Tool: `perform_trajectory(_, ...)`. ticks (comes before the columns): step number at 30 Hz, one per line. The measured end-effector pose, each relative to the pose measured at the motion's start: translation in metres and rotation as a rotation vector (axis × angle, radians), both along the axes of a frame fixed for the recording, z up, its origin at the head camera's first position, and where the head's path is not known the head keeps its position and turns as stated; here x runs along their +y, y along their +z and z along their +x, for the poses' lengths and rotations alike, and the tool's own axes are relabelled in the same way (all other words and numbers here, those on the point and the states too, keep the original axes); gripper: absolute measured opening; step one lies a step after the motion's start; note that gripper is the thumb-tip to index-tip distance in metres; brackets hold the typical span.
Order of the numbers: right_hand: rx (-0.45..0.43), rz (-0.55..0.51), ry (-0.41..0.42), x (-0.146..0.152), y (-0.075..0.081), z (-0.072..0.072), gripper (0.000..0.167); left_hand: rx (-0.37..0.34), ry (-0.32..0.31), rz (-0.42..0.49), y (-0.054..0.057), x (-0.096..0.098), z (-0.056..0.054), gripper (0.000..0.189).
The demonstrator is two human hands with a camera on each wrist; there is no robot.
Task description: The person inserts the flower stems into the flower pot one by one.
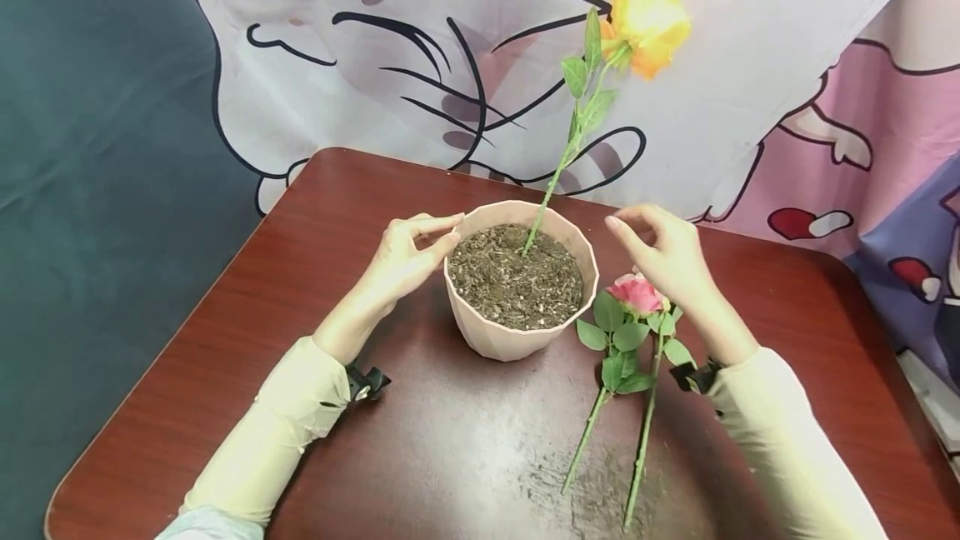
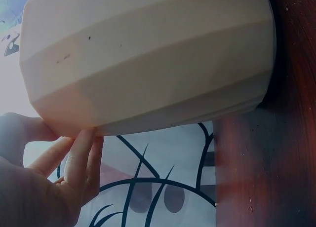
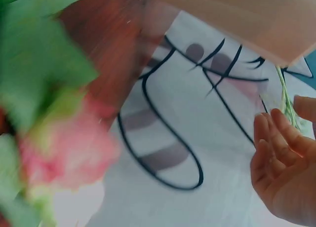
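A pale pink faceted flowerpot (image 1: 502, 344) full of dark soil (image 1: 517, 282) stands on the table. From the soil rises a yellow artificial rose (image 1: 648, 27), its stem leaning right. My left hand (image 1: 408, 257) touches the pot's left side near the rim; in the left wrist view its fingertips (image 2: 88, 138) rest against the outer wall. On the other side, my right hand (image 1: 667, 252) hovers apart from the pot with loosely bent fingers, holding nothing. Beneath it lie a pink rose (image 1: 636, 294) and a second leafy stem (image 1: 647, 440), whose bloom is mostly hidden.
The reddish-brown table (image 1: 360, 457) has soil crumbs scattered near its front, around the stem ends. Behind it hangs a cloth with a cartoon cat (image 1: 337, 90). A dark green curtain (image 1: 97, 148) is at the left.
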State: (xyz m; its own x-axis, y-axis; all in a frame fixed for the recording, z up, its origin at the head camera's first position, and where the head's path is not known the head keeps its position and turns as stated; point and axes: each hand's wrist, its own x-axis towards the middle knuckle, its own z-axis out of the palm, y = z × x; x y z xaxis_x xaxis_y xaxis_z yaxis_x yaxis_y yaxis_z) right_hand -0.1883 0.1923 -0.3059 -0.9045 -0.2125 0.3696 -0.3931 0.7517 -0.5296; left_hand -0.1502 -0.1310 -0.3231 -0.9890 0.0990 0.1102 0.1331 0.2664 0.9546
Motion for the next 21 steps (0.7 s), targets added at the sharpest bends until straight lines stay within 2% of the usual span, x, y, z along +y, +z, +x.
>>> perform_trajectory(7,-0.088,0.117,-0.135,0.051,-0.011,0.045,0.028,-0.014,0.004,-0.004,-0.001,-0.001,-0.001,0.033)
perform_trajectory(9,-0.140,0.160,-0.168,0.063,-0.018,0.058,0.030,-0.015,0.002,0.005,-0.001,-0.002,-0.001,0.033)
perform_trajectory(12,-0.259,0.243,-0.201,0.078,-0.029,0.076,0.036,-0.016,0.000,0.013,-0.001,-0.003,-0.001,0.034)
perform_trajectory(15,-0.456,0.314,-0.160,0.087,-0.043,0.094,0.043,-0.028,-0.005,0.023,-0.002,-0.003,-0.002,0.034)
perform_trajectory(19,-0.713,0.318,-0.072,0.086,-0.062,0.116,0.044,-0.043,-0.012,0.033,-0.003,-0.002,-0.002,0.034)
perform_trajectory(21,-0.775,0.290,-0.049,0.083,-0.070,0.124,0.042,-0.040,-0.015,0.035,-0.002,-0.002,-0.002,0.034)
